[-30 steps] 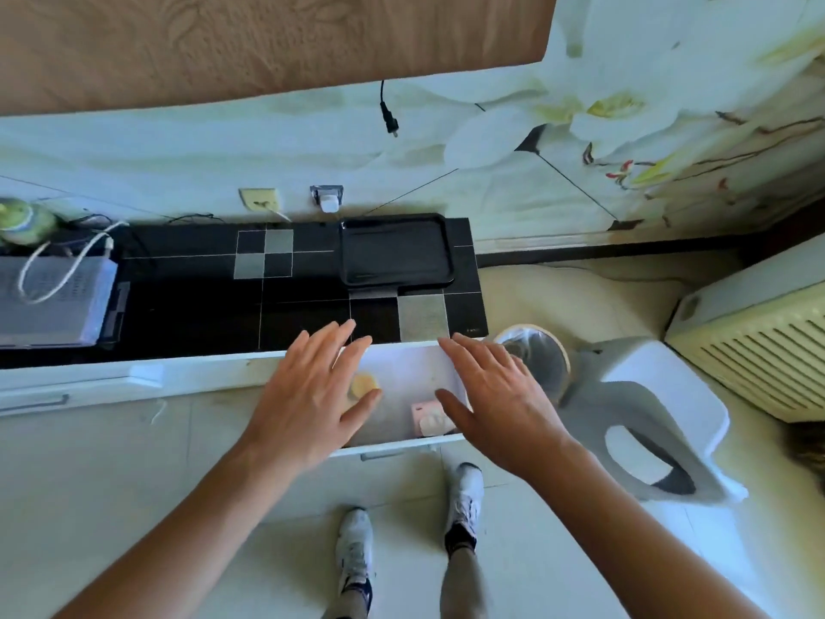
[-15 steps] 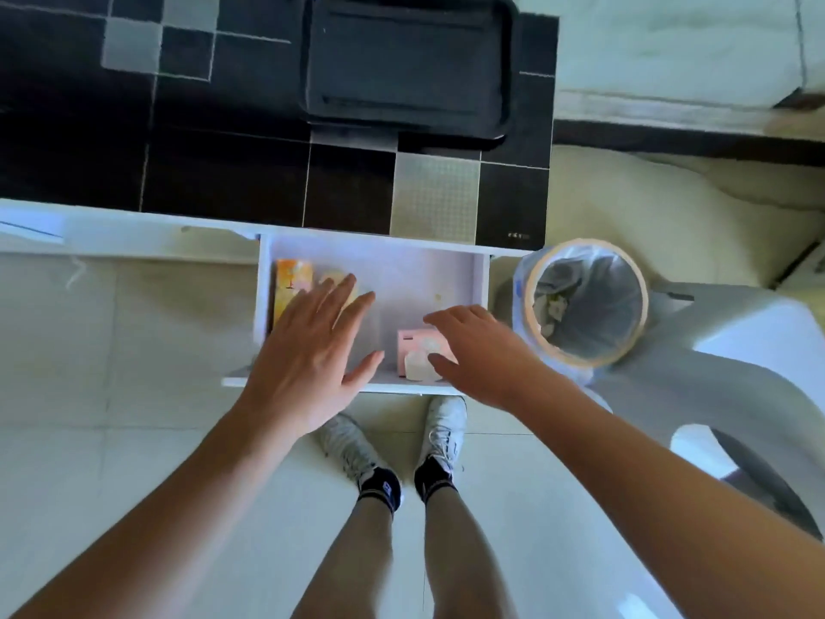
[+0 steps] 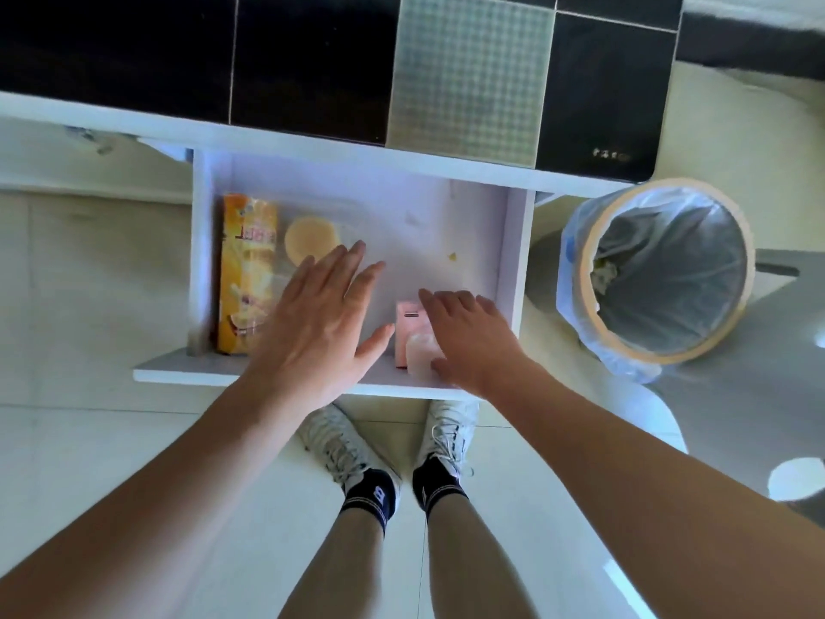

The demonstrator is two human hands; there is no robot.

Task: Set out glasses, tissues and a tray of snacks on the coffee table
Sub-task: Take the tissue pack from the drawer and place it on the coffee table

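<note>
A white drawer (image 3: 513,261) stands pulled out below the black tiled top. Along its left side lies an orange snack box (image 3: 243,265), with a round pale yellow snack (image 3: 308,239) beside it. My left hand (image 3: 321,323) hovers flat over the drawer's left half, fingers straight, holding nothing. A small pink pack (image 3: 408,323) and a pale cup-like item (image 3: 419,355) lie at the drawer's front right. My right hand (image 3: 473,337) reaches down over them, fingers bent, its thumb beside the pale item; I cannot see a firm grip.
A round bin (image 3: 660,270) lined with a plastic bag stands right of the drawer. A white stool (image 3: 759,395) is further right. My feet in white shoes (image 3: 446,426) stand just under the drawer front. A crumb (image 3: 453,256) lies on the drawer floor.
The view has tilted further down and closer to the drawer. Both hands have dropped lower into it, the right one settling over the pink pack.
</note>
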